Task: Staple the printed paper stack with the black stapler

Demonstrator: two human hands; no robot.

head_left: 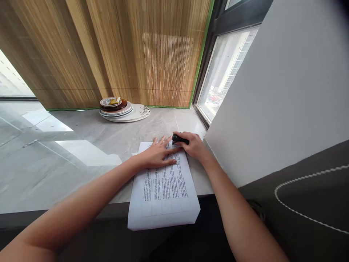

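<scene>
Stapler in right hand at far right corner of printed paper

Black stapler (181, 139) sits at the far right corner of the printed paper (166, 209); whether its mouth bites the sheet, can't tell. Your right hand (195, 146) grasps it, fingers wrapped around the body, black rounded end poking out to the left. Your left hand (158, 154) grips nothing: palm down, fingers spread on the upper part of the page, index fingertip just beside the stapler. Paper lies on the grey stone ledge (160, 127), near end hanging past the front edge; text too small to read. Beyond, left of the paper: stacked plates (139, 114), small yellow-and-white item (115, 101) on top, can't identify. Behind them hangs a bamboo blind (122, 54), green edging. To your right: window (226, 69), pale wall (272, 91), then a looped white cord (294, 179).
</scene>
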